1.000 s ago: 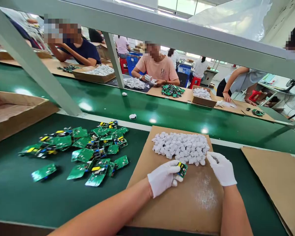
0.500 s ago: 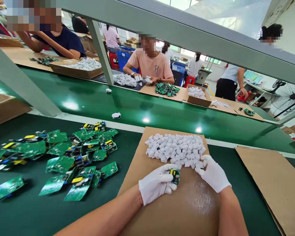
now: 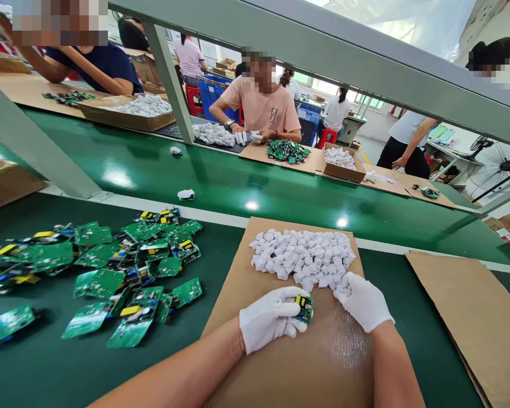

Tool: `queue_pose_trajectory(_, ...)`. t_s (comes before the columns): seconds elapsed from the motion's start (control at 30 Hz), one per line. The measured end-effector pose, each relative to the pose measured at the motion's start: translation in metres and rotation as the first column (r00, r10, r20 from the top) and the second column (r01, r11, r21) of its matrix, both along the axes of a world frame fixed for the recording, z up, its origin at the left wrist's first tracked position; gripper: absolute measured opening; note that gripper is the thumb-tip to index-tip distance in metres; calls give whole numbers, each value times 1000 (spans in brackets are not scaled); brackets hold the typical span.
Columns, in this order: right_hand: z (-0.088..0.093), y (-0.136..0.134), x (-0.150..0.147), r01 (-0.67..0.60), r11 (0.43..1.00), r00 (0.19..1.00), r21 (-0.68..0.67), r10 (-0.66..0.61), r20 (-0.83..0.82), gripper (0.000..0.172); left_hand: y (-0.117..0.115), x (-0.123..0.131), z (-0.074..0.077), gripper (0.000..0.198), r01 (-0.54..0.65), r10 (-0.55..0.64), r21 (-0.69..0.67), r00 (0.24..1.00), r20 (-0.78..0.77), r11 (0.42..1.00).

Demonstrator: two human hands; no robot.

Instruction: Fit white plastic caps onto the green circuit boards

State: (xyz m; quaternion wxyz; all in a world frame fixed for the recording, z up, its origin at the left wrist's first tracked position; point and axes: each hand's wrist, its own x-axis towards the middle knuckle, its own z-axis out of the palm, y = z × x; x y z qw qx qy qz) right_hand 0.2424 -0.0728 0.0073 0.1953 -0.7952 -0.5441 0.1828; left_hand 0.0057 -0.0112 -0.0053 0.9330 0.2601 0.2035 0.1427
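Observation:
In the head view my left hand (image 3: 274,318), in a white glove, grips a small green circuit board (image 3: 305,309) with a yellow component facing up. My right hand (image 3: 363,300), also gloved, is at the near right edge of a pile of small white pieces (image 3: 301,255). Its thumb and fingers are pinched together there; whatever is between them blends with the white glove and pile. Under the pile and both hands lies a brown cardboard sheet (image 3: 276,368). To the left, many more circuit boards (image 3: 140,283) are heaped on the dark green table.
Beyond the table runs a green conveyor belt (image 3: 221,170) carrying white-topped boards (image 3: 186,195). A slanted grey frame (image 3: 323,51) crosses above. Across the belt, co-workers sit by boards and boxes of white pieces (image 3: 344,164). Another cardboard sheet (image 3: 471,317) lies at right.
My right hand has moved slightly left and its fingers have closed at the pile's edge. The left hand keeps hold of the circuit board. Boards on the belt have shifted left.

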Motion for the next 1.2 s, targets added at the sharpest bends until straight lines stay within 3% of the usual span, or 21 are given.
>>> queue_pose_trajectory(0.2,15,-6,0,-98,990,963,103,121,-240,17,1,0,-4,28,1,-1,9,1000,-17,1000)
queue_pose_trajectory(0.4,23,-5,-9,-33,968,880,249,147,-452,15,0,0,-7,23,-15,15,21,1000,-7,1000)
queue_pose_trajectory(0.47,21,-3,-11,92,960,745,264,109,-658,8,-1,1,-6,23,-22,22,19,1000,-5,1000)
queue_pose_trajectory(0.57,18,1,-14,274,938,363,212,104,-926,15,-1,1,-5,23,-23,23,11,1000,-7,1000)
queue_pose_trajectory(0.63,15,3,-16,311,931,263,193,111,-958,21,-1,1,-4,23,-18,18,4,1000,-11,1000)
queue_pose_trajectory(0.77,8,6,-18,351,911,258,216,128,-958,45,-1,1,-1,24,-37,37,-13,999,-40,999)
queue_pose_trajectory(0.83,4,7,-19,383,891,271,244,145,-952,44,-1,1,-1,25,-41,39,-17,997,-69,999)
queue_pose_trajectory(0.97,-1,12,-23,402,865,318,300,175,-932,20,0,0,-3,27,-68,64,-26,991,-113,997)
queue_pose_trajectory(1.07,0,14,-28,381,867,339,322,194,-921,30,1,-2,-4,32,-134,128,-36,981,-149,990)
queue_pose_trajectory(1.2,0,12,-30,335,884,338,326,210,-918,31,2,-4,-2,42,-158,145,-53,971,-192,986)
